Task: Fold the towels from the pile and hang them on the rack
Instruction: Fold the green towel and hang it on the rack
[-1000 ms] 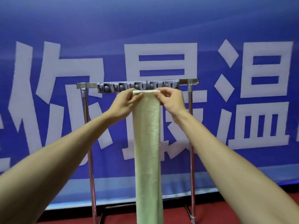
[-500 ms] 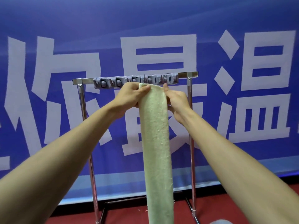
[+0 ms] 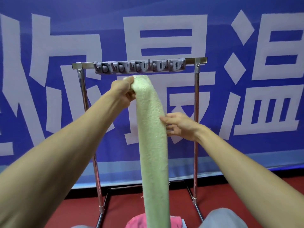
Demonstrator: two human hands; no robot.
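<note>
A long pale green towel (image 3: 152, 137), folded into a narrow strip, hangs down in front of the metal rack (image 3: 195, 112). My left hand (image 3: 122, 91) grips its top end just below the grey clip bar (image 3: 139, 66) on the rack's top rail. My right hand (image 3: 180, 125) is lower, at the towel's right edge about a third of the way down, with its fingers apart and touching the cloth. The towel's top is a little below the clips, apart from them. Its lower end runs out of the frame at the bottom.
A pink towel (image 3: 136, 222) lies on the red floor (image 3: 230, 191) at the bottom, partly behind the green one. My knees in grey trousers (image 3: 222, 218) show at the lower right. A blue banner (image 3: 49, 38) with large white characters stands behind the rack.
My right hand has let go of the towel's top and dropped down to its right edge. The left hand alone holds the top, now slightly lower below the clip bar. The camera tilted downward.
</note>
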